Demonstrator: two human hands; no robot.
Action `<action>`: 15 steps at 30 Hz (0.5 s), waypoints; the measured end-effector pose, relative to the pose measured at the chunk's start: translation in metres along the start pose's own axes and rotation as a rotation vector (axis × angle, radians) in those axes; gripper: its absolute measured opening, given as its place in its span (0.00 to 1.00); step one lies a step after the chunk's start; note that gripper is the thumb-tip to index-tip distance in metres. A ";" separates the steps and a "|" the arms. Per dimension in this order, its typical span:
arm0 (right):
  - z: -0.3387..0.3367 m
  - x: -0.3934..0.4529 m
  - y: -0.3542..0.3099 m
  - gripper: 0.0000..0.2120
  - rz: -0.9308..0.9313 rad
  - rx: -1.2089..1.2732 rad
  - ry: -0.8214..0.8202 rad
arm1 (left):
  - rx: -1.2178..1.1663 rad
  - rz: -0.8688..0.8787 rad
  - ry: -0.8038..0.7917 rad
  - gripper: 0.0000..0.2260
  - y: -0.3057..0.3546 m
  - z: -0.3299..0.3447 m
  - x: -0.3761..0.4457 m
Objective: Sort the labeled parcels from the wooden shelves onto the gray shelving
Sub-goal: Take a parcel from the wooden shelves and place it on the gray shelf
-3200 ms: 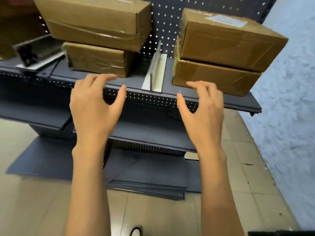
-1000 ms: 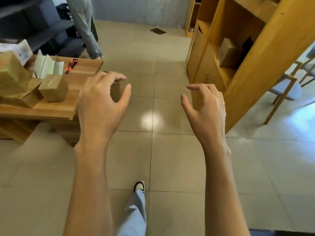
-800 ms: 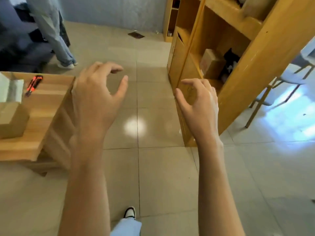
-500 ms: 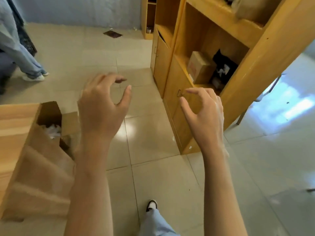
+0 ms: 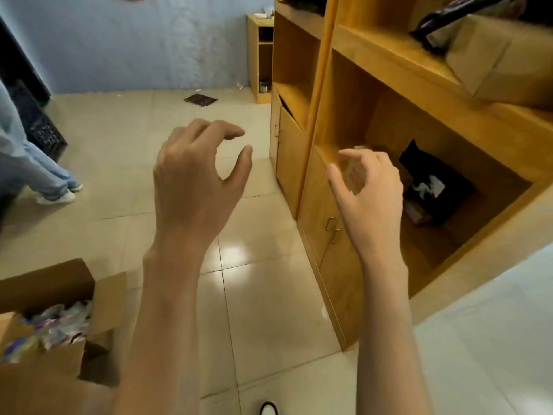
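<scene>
Wooden shelves [image 5: 371, 59] fill the right side of the head view. A black parcel with a white mark [image 5: 434, 182] lies in a lower cubby. A small brown box [image 5: 357, 176] sits in the same cubby, mostly hidden behind my right hand [image 5: 369, 194]. A large cardboard parcel [image 5: 496, 59] rests on the shelf above, with a dark bag on top of it. My left hand [image 5: 194, 178] hovers over the tiled floor, fingers loosely curled and holding nothing. My right hand is raised in front of the lower cubby, also holding nothing.
An open cardboard box [image 5: 51, 319] with crumpled wrappers stands at the lower left. A person's legs in jeans [image 5: 33, 172] are at the left edge beside a black crate [image 5: 45, 133]. Cabinet doors with handles [image 5: 332, 229] sit below the cubbies. A small wooden stand [image 5: 260, 55] is by the far wall.
The view turned from the gray shelving round to the wooden shelves and moved closer to them. Both hands stayed raised with nothing in them; the right one now sits in front of the lower cubby.
</scene>
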State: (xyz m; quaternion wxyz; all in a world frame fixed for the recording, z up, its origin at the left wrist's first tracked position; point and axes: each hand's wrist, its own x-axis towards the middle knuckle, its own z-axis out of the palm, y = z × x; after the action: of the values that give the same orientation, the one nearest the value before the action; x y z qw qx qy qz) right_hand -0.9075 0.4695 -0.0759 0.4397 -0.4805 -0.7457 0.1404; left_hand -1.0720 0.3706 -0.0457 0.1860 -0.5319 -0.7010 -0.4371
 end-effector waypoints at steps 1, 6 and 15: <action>0.009 0.013 0.004 0.14 0.017 -0.004 -0.014 | 0.003 -0.004 -0.015 0.12 -0.007 0.012 0.009; 0.051 0.063 0.039 0.13 0.087 -0.069 -0.038 | -0.045 -0.059 -0.088 0.11 -0.040 0.082 0.055; 0.113 0.163 0.087 0.13 0.303 -0.187 0.137 | -0.236 0.118 -0.255 0.12 -0.082 0.220 0.167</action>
State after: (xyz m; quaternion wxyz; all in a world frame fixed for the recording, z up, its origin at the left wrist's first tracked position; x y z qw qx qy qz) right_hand -0.9704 0.6736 -0.1110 0.4169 -0.6346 -0.6427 0.1022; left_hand -1.1620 0.6416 -0.0792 0.0572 -0.6415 -0.6303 -0.4335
